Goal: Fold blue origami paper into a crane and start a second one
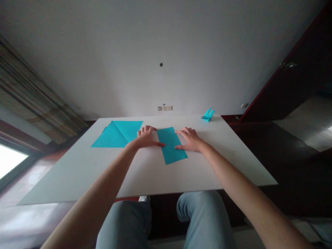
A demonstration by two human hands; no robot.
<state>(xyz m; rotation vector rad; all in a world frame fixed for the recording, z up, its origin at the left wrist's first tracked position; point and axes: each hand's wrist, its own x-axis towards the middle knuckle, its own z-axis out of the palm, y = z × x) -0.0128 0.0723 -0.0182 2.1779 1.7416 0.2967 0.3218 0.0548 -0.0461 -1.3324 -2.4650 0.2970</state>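
A folded turquoise sheet of paper (pixel 169 144), narrow and oblong, lies slightly askew on the white table (pixel 145 173). At its left edge is my left hand (pixel 147 137), with the thumb tip on the paper and the forefinger reaching the upper left corner. My right hand (pixel 191 139) mirrors it on the right edge, thumb and forefinger apart and both touching the paper. Neither hand's fingers close around the sheet. The paper's underside is hidden.
Left of my hands lies a larger turquoise sheet (pixel 121 133) with a diagonal crease. A folded paper crane (pixel 208 114) stands near the table's far right corner. Behind the table is a wall with sockets (pixel 165 108). My knees (pixel 204 214) are at the near edge.
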